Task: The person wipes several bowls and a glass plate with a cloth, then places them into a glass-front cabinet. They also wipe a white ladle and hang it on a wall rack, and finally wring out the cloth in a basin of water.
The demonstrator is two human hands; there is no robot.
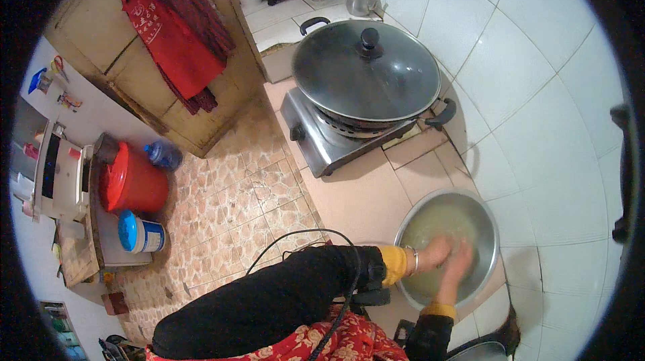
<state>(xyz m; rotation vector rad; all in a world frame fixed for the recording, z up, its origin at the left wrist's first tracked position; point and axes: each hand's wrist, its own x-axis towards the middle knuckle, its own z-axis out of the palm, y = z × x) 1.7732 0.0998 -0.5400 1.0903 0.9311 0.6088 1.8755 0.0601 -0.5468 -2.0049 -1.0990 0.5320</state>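
Note:
A stainless steel basin (pixel 491 240) stands on the tiled counter and holds cloudy, yellowish water (pixel 421 225). My left hand (pixel 434 254), with a silver bangle at the wrist, reaches into it from the left. From the near side my right hand (pixel 457 263) comes in close beside the left one. Both hands are blurred, and their fingertips are partly lost in the murky water. Whether they grip anything under the surface cannot be made out. Yellow cuffs show beneath black sleeves on both arms.
Beyond the basin, a large lidded pan (pixel 368 74) sits on a steel gas stove (pixel 322 134), one handle jutting toward the white tiled wall (pixel 529 169). A black cable (pixel 282 235) loops near my left sleeve. A red bucket (pixel 143 179) is at left; a metal kettle (pixel 360 1) stands behind.

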